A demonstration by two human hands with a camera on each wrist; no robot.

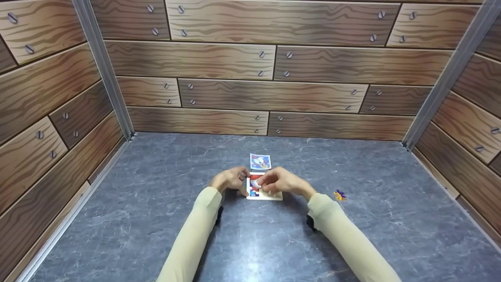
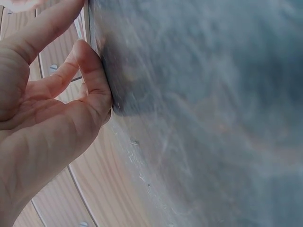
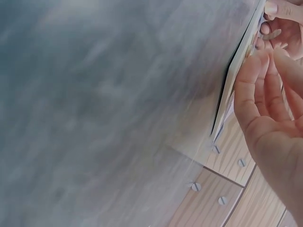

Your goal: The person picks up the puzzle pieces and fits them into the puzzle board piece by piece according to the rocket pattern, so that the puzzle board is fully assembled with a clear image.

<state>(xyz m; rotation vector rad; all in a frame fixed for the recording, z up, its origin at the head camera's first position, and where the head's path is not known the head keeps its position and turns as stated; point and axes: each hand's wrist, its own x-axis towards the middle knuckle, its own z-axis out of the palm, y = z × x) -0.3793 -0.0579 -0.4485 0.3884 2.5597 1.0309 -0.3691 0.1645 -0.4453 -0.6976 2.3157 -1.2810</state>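
Observation:
A shallow white-edged puzzle board (image 1: 264, 198) lies flat on the table, with red, white and blue picture pieces (image 1: 254, 191) on its left and bare cream wood showing at its right. My left hand (image 1: 233, 179) holds the board's left side, fingers toward the far corner and thumb near the front. Over the board's middle, my right hand (image 1: 285, 181) pinches a small puzzle piece (image 3: 272, 34) between thumb and fingertips. The fingers mostly hide it. Just behind the board lies a picture card (image 1: 260, 161).
Several loose yellow and purple puzzle pieces (image 1: 340, 195) lie in a small heap to the right on the grey marbled table (image 1: 156, 196). Wood-patterned walls (image 1: 270, 62) stand at the back and both sides.

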